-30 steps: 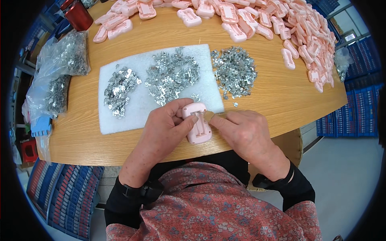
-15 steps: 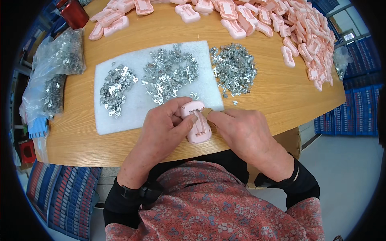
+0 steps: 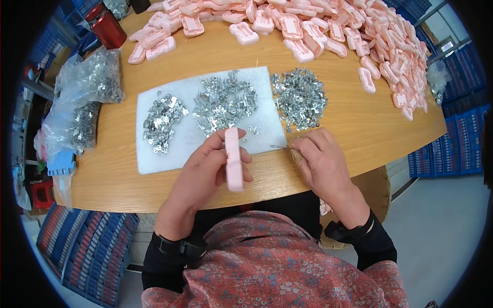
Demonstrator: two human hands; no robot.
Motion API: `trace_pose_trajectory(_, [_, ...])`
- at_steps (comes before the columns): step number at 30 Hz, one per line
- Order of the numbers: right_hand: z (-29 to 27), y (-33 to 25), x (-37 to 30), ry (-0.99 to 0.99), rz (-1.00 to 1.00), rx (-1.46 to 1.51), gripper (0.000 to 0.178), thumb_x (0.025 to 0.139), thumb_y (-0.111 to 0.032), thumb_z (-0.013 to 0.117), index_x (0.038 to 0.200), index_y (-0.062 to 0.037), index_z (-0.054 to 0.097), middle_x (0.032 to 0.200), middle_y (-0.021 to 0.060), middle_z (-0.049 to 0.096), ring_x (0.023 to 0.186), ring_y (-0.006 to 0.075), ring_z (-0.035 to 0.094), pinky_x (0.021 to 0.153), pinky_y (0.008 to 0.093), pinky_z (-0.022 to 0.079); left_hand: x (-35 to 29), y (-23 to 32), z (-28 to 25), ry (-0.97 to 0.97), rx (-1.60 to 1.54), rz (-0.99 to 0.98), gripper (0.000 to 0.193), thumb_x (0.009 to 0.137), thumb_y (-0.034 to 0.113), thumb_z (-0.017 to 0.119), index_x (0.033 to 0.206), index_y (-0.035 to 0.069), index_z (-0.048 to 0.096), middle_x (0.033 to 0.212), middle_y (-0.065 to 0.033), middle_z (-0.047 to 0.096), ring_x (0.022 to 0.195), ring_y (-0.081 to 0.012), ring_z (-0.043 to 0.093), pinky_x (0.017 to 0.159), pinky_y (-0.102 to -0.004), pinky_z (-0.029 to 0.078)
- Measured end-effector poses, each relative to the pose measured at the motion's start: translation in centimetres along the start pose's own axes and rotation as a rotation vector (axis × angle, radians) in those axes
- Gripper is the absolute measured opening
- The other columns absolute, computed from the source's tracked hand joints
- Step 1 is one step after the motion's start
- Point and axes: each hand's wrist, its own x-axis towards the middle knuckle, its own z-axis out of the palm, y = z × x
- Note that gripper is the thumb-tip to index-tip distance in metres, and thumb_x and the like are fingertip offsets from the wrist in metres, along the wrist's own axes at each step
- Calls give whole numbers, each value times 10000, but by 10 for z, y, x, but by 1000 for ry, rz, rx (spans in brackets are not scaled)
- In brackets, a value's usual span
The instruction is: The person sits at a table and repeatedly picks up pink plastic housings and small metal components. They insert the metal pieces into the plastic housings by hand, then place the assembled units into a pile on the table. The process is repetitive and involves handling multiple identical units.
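My left hand grips a pale pink plastic housing, turned on edge so that its narrow side shows. Its battery bay faces away from view now. To the right, my right hand is closed around a thin metal tool, its slim tip pointing left past the fingers. A gap separates that tip from the housing. Just beyond both hands lies a white foam sheet carrying a left heap of small metal clips and a middle heap of metal contact pieces. A few loose pieces lie near my left fingertips.
Another metal heap sits on the bare wood table right of the foam. Many pink housings pile along the far and right side. Bags of metal parts, a blue foam block and a red canister stand left.
My left hand has turned the housing from face-up onto its edge and shifted it left. My right hand has drawn away to the right with the thin tool. The view has shifted slightly.
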Motion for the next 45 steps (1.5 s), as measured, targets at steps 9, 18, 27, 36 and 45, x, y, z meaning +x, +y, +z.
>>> trace_pose_trajectory(9, [-2, -9, -2, 174, 30, 32, 239, 785, -54, 706, 1022, -70, 686, 952, 71, 596, 943, 293, 564, 843, 406, 440, 2, -12, -2, -208, -520, -99, 413, 1036, 257, 413, 1395, 58, 456, 1057, -112, 634, 811, -217, 637, 641, -351, 521])
trace_pose_trajectory(18, [12, -44, 2, 97, -46, 374, 332, 776, -76, 682, 1107, -62, 692, 968, 61, 609, 929, 252, 570, 848, 388, 426, 5, -20, 8, -259, -418, -93, 424, 1034, 253, 400, 1421, 85, 440, 1031, -90, 612, 825, -216, 622, 695, -356, 515])
trace_pose_trajectory(27, [11, -44, -5, 96, -161, 333, 493, 667, -166, 822, 1124, -76, 657, 1005, 35, 630, 925, 252, 586, 797, 401, 419, 12, -31, 10, -246, -475, -55, 404, 1067, 261, 392, 1435, 96, 415, 1129, -59, 579, 928, -188, 620, 784, -339, 520])
trace_pose_trajectory(36, [-10, -32, -14, -69, 284, 700, 376, 772, -115, 765, 1102, -47, 598, 915, 114, 636, 805, 309, 628, 735, 375, 521, -7, -23, 33, -8, 64, 109, 459, 1012, 156, 540, 1431, 81, 367, 1271, -97, 519, 1175, -199, 555, 985, -377, 495])
trace_pose_trajectory(45, [-18, -43, 10, -444, 3, 671, 408, 719, -96, 761, 1103, -55, 627, 905, 97, 661, 803, 281, 663, 714, 368, 538, -7, 21, 10, -552, 628, -182, 682, 1044, 277, 533, 1566, 4, 188, 1197, -114, 609, 1068, -158, 592, 936, -315, 487])
